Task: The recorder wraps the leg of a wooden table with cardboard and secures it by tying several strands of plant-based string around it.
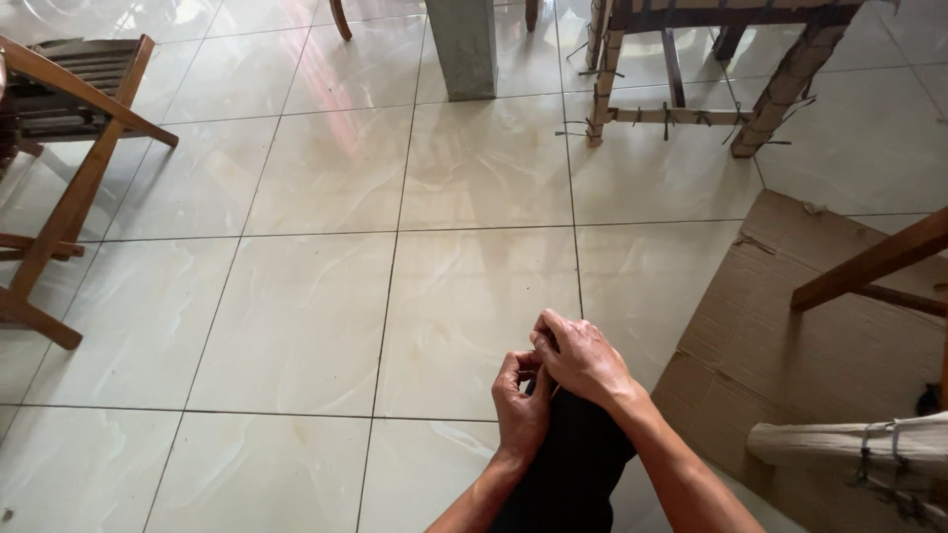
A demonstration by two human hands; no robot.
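Observation:
My left hand (520,405) and my right hand (581,357) meet low in the head view, just right of centre. Both pinch the top end of a dark black cloth-like piece (571,464) that hangs down between my forearms. My right hand lies over the left, fingers curled at the piece's upper edge. What is between the fingertips is hidden.
Glossy cream floor tiles (326,306) fill the view. A wooden chair (69,148) stands at the left, a wrapped furniture frame (691,109) at the top right, a grey post (462,49) at the top. Flat cardboard (800,345), a wooden bar (874,262) and a paper-wrapped bundle (849,446) lie at the right.

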